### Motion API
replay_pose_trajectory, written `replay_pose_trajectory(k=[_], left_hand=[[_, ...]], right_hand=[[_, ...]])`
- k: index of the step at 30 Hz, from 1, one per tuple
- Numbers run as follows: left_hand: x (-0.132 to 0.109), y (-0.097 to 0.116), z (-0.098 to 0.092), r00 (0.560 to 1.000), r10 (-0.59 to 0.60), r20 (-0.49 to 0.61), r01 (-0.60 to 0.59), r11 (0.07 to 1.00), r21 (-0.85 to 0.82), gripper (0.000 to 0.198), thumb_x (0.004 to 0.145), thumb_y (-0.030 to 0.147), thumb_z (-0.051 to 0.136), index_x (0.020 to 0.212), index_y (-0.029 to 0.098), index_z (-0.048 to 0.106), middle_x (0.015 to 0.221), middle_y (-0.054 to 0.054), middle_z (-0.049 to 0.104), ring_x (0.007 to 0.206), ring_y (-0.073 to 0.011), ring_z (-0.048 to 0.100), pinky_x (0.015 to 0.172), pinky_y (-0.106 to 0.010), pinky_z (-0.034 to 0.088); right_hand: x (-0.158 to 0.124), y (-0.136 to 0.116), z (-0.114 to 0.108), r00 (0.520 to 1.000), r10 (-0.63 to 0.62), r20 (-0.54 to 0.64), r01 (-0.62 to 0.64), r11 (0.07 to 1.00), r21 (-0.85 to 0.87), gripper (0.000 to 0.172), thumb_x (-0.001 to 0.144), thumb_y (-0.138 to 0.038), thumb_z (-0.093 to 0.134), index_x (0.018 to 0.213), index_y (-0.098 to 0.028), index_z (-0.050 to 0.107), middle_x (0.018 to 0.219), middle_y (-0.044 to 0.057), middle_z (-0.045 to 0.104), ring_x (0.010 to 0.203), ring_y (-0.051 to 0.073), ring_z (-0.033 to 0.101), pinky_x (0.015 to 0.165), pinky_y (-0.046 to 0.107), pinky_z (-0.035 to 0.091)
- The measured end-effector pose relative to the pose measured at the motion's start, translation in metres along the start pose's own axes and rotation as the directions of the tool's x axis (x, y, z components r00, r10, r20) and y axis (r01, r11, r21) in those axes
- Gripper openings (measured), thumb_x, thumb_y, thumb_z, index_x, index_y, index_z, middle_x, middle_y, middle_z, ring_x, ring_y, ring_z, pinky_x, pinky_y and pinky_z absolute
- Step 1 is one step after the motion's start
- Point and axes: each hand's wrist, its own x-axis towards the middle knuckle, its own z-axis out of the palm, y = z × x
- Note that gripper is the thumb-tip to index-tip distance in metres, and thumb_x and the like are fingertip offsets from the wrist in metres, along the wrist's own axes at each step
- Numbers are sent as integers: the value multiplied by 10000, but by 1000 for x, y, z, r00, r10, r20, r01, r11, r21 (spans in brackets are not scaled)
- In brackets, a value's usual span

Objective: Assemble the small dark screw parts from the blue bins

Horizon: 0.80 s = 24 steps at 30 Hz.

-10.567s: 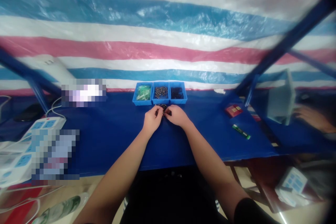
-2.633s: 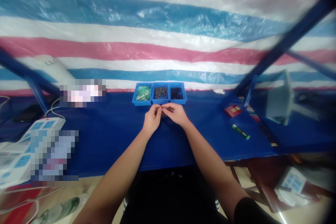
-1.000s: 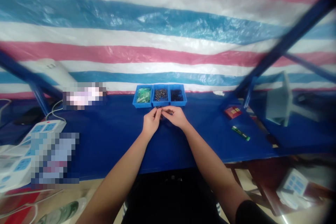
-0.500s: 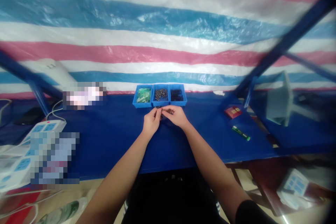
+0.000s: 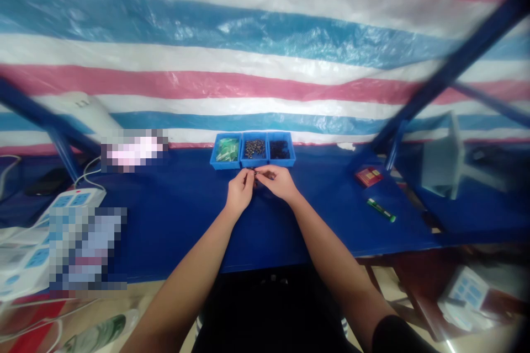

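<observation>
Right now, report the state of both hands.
Left hand: closed on a small dark item.
Right hand: closed on the same item, grip partly hidden.

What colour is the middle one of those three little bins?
The middle bin is blue, seen best in the head view.

Three blue bins (image 5: 226, 165); two hands (image 5: 240, 193); one red box (image 5: 369, 176); one green packet (image 5: 381, 210); one bottle (image 5: 99, 334); two power strips (image 5: 38, 257)

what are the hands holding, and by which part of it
Left hand and right hand seem to pinch a small dark piece; which part is gripped cannot be told.
</observation>
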Motion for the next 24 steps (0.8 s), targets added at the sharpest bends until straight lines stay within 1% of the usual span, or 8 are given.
replay_pose_trajectory(k=[3,5,14,20,24], left_hand=[[0,0,1,1000,-9,-7,9,999,-47,258,933,425,469,939,202,600,712,11,651,652,-141,631,689,-254,487],[0,0,1,1000,-13,-8,12,998,-55,237,925,416,488,961,207,594,718,14,653,655,-140,637,694,-254,491],[1,2,1,1000,4,9,-4,1000,-12,291,956,416,438,857,196,600,677,18,637,634,-127,616,666,-234,466],[0,0,1,1000,2,10,-1,998,-59,254,936,419,477,940,199,604,725,17,658,661,-132,631,688,-242,483],[1,-2,1,1000,11,21,-11,1000,-17,279,945,413,456,875,195,616,698,17,648,641,-129,621,671,-234,472]], right_hand=[[0,0,-1,1000,4,-20,-4,1000,3,275,774,-347,696,985,-174,729,950,79,748,840,195,704,810,336,562],[1,0,-1,1000,10,-13,-10,1000,1,273,769,-353,700,974,-175,731,942,77,749,837,195,703,805,334,562],[0,0,-1,1000,3,-4,-3,1000,25,294,775,-345,700,999,-156,726,949,91,746,828,195,703,789,324,560],[0,1,-2,1000,6,1,-6,1000,-3,281,780,-359,696,992,-177,732,959,77,746,855,198,699,809,331,553],[0,3,-1,1000,7,11,-7,1000,26,278,778,-366,700,980,-179,733,947,78,744,838,198,695,790,329,551]])
